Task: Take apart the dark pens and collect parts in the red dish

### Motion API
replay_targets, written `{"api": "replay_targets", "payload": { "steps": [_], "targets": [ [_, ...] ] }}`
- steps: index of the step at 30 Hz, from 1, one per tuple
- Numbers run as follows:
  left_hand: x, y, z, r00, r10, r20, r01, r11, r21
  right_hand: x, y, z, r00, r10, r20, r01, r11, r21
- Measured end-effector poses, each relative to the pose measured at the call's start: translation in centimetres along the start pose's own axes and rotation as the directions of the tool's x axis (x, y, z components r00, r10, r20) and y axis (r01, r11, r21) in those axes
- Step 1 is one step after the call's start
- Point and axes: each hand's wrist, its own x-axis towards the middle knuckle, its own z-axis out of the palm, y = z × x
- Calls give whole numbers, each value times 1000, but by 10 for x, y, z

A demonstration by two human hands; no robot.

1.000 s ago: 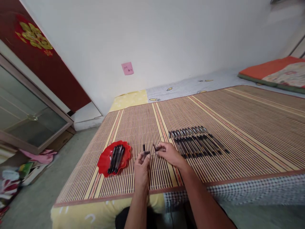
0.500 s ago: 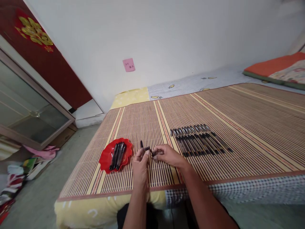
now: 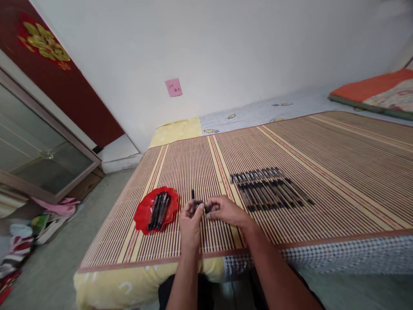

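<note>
My left hand (image 3: pixel 190 218) is closed around a black pen (image 3: pixel 192 194), whose dark end sticks up past the fingers. Its thumb and forefinger meet my right hand (image 3: pixel 225 209), which is closed in a pinch; a small dark piece shows between the fingertips, too small to name. To the left, several dark pens (image 3: pixel 159 210) lie together in a red scalloped plate (image 3: pixel 139 215). Right of my hands, a row of pen bodies (image 3: pixel 271 194) lies side by side, with a row of dark caps (image 3: pixel 256 175) along their far ends.
A striped bamboo mat (image 3: pixel 187 163) covers the bed, its near edge close to my forearms. An orange folded quilt (image 3: pixel 368 89) lies at the far right. Beyond the bed rises a white wall with a pink note (image 3: pixel 173 87). Clothes (image 3: pixel 19 249) lie on the floor at left.
Both hands stay in nearly the same place, fingertips together. The small dark piece between them has shifted slightly. The plate and the row of pens have not moved.
</note>
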Motion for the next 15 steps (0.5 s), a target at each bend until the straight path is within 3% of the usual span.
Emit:
{"api": "replay_targets", "payload": {
  "steps": [4,7,15],
  "targets": [
    [-1,-6,-3,999,-28,26,29,999,-38,-2,-8,-9,993,-61,-98,57,997,-49],
    [-1,-10,-7,997,-35,68,32,998,46,-4,-17,-20,960,-170,-222,154,984,-87],
    [1,-19,-7,970,-27,241,-14,986,165,-17,-45,-32,772,-316,-552,329,941,-78]
  ]
}}
